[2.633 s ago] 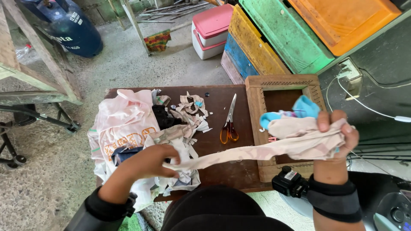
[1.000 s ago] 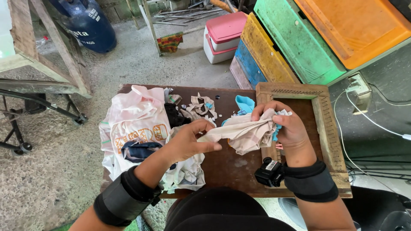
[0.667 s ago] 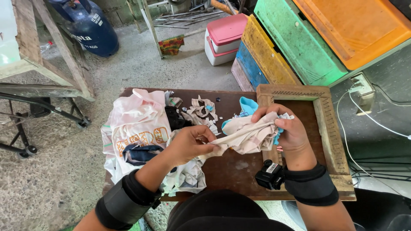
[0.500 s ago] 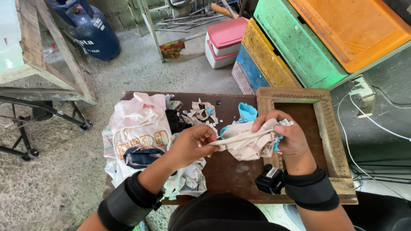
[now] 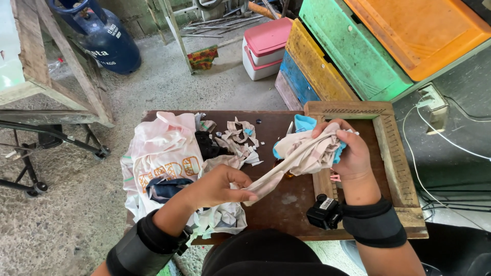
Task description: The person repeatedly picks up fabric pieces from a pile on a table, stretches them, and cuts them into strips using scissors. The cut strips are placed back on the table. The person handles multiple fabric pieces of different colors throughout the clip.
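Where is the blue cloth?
In the head view, the blue cloth is right of centre, behind the beige cloth bunched in the right hand, beside the wooden frame.

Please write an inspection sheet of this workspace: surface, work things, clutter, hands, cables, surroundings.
Surface: dark wooden table, a wooden frame lying on it.
Work things: beige cloth strip, bunched at one end, stretched between both hands.
Clutter: pink printed cloth, fabric scraps, blue cloth.
Hands: left hand pinches the strip's end; right hand grips the bunch.
Cables: white cables from a wall socket.
Surroundings: blue gas cylinder, pink cooler box, coloured crates.
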